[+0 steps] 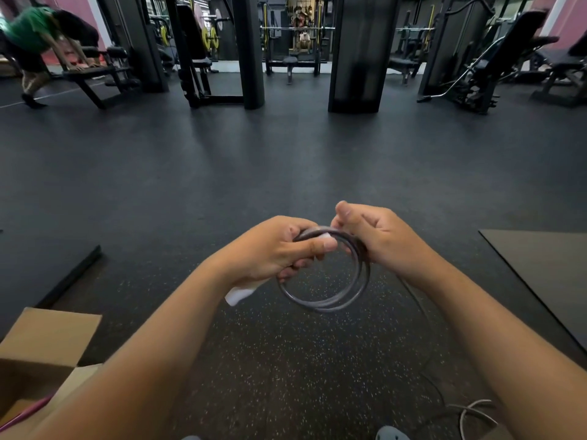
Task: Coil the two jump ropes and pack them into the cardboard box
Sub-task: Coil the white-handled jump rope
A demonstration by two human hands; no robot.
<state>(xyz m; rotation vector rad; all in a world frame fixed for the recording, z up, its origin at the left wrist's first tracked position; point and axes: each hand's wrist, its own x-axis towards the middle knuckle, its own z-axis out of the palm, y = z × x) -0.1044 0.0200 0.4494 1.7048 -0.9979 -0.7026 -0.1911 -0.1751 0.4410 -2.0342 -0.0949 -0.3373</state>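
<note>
Coiling of grey jump rope (330,296), held mid-air over gym floor (286,160).
Left hand (273,249) clenched round white handle (241,293) plus loops; right hand (381,236) pinched cord. Light, springy, probably slippery; best gripped where loops cross. Cardboard box (47,338) open at lower left.

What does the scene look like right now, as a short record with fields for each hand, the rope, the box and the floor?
left hand: left hand grips the white plastic handle and the top of the coil
right hand: right hand pinches the coil's upper right side
rope: dark grey jump rope coil hangs in several loops between the hands; the loose remainder trails on the floor at lower right
box: open brown cardboard box at lower left, a pink cord inside
floor: dark speckled rubber floor
</note>
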